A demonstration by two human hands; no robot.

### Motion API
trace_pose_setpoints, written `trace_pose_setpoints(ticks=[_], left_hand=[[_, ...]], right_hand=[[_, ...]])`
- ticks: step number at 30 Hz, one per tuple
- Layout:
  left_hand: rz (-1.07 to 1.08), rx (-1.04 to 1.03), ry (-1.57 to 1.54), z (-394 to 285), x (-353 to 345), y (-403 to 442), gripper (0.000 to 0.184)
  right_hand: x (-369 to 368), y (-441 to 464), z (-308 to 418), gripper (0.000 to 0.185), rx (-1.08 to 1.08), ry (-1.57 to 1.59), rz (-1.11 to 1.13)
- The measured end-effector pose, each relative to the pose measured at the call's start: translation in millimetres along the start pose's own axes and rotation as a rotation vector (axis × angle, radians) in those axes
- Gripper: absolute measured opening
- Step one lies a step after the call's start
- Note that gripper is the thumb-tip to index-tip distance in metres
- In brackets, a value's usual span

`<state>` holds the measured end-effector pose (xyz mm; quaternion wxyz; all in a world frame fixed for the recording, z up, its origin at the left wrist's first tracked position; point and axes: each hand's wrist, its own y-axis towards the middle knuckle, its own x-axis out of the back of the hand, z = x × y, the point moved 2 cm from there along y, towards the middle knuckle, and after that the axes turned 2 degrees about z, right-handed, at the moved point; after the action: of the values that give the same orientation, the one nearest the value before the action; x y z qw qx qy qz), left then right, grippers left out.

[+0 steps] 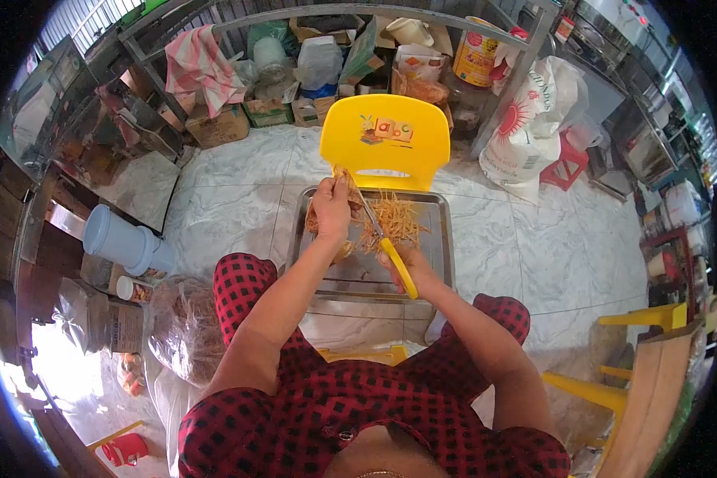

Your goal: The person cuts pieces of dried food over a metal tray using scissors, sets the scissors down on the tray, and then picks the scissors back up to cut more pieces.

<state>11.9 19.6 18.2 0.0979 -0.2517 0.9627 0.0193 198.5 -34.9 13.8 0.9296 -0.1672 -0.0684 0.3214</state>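
Note:
My left hand (332, 209) is closed on a brownish, dried-looking piece (343, 174) above the left part of a metal tray (447, 263). Yellow-handled scissors (398, 268) are in my right hand (406, 263), with their blades pointing up and left to the piece. A pile of thin, light-brown strips (397, 221) lies on the tray, just above my right hand. More brown pieces show on the tray beside and below my left hand, partly hidden by it.
Behind the tray stands a yellow chair (422, 135). A white sack (526, 131) and a red stool (566, 162) are at the right. White buckets (118, 237) and a large plastic bag (187, 331) stand at the left. Boxes (217, 127) line the back.

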Motion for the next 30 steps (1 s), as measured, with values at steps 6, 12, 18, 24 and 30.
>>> trace_pose_setpoints(ticks=[6,12,18,24,30], left_hand=[[-0.02,-0.058,0.011,11.9,4.6,5.4,0.019],[0.058,-0.006,0.018,17.9,-3.8,-8.4,0.017],[0.047,0.033,-0.013,16.5,-5.6,-11.7,0.014],[0.025,0.019,-0.013,18.8,-6.2,-11.6,0.013],[0.063,0.029,0.03,27.7,-5.1,-12.2,0.013]], right_hand=[[3.8,3.9,-5.5,0.043,-0.038,-0.093,0.011],[-0.1,9.2,-10.9,0.052,0.024,-0.067,0.027],[-0.9,9.7,-15.4,0.053,0.016,-0.09,-0.023],[-3.8,13.2,-22.9,0.036,0.094,-0.152,-0.111],[1.1,27.6,-43.8,0.054,0.193,-0.233,-0.085]])
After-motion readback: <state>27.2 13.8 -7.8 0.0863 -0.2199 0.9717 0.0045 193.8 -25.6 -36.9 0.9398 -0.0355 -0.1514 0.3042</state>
